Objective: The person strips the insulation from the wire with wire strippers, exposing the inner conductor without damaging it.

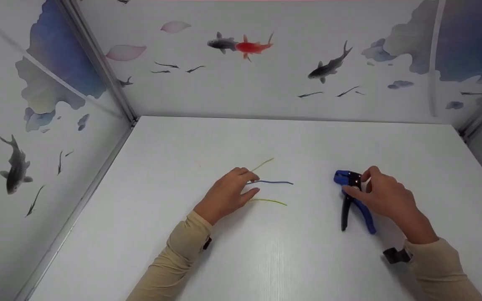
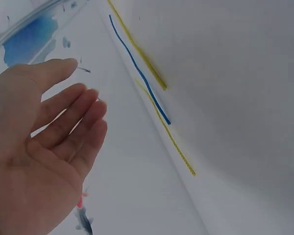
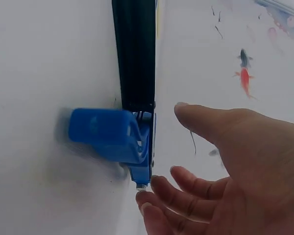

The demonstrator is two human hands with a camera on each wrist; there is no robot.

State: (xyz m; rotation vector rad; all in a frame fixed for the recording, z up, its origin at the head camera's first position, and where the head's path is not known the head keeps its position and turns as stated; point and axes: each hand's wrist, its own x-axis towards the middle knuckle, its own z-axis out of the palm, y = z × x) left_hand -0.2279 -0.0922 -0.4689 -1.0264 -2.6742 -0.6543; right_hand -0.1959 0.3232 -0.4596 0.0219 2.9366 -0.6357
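Observation:
Three short wires lie on the white table at the middle: a blue wire (image 1: 276, 182), a yellow wire (image 1: 263, 164) beyond it and a yellow-green wire (image 1: 271, 201) on the near side. Over their left ends hovers my left hand (image 1: 229, 193), thumb apart from loosely bent fingers; the left wrist view has nothing in its grasp. To the right lies a wire stripper (image 1: 364, 214) with one black and one blue handle, its blue-and-black head pointing away. Beside that head is my right hand (image 1: 389, 197), thumb and fingers spread close around it without closing. In the right wrist view, fingertips come right to the tool's blue part (image 3: 100, 134).
The white table (image 1: 232, 267) runs back to a wall (image 1: 274, 96) printed with fish. A left side panel (image 1: 52, 167) and metal corner post (image 1: 98, 58) bound the space. Dark straps (image 1: 396, 255) sit at my wrists.

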